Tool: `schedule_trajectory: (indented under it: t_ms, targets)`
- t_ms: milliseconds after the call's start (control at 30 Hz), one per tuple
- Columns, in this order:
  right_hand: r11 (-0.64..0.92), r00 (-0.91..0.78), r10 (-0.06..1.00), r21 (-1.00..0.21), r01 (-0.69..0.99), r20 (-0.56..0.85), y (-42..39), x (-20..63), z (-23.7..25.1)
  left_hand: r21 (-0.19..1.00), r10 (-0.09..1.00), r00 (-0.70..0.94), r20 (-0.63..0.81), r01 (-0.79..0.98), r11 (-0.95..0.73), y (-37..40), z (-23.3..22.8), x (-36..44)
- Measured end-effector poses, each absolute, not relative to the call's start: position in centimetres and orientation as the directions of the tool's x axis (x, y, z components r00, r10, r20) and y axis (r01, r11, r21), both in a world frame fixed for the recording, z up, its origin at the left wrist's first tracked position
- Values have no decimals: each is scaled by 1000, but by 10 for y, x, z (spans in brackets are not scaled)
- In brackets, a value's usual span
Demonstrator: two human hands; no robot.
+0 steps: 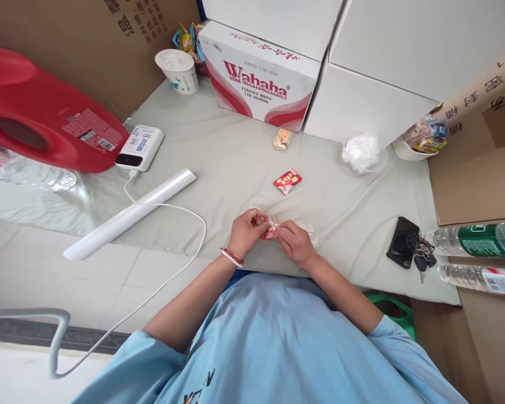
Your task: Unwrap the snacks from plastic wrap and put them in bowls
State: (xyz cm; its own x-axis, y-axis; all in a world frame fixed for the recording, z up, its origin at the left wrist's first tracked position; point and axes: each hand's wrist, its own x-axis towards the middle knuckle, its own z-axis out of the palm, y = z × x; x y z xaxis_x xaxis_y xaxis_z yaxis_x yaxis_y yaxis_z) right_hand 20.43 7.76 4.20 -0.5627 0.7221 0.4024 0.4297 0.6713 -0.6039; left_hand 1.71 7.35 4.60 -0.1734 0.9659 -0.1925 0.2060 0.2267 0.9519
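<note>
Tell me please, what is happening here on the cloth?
A person in a blue shirt holds a small red packet between both hands, the left hand and the right hand meeting over the grey cloth. A clear wrapper seems to lie under the right hand. Another red packet and a pale snack lie further off on the cloth. A phone with keys lies to the right.
</note>
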Motion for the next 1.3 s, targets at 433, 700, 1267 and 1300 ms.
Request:
schedule_trajectory:
  t_ms: [433,700,1267,1300]
  targets:
    - [818,-813,531,-397,417,239,79,209,43,887,975,-209,76,461,30,92,53,-27]
    - [747,-757,581,-565,350,299,83,209,45,758,912,315,263,518,-397,87,66,-45]
    - [730,-707,573,-651,211,414,85,210,48,572,999,-18,39,820,-8,39,37,-30]
    - [731,-709,572,-649,212,412,85,210,47,554,999,18,29,832,-31,38,41,-34]
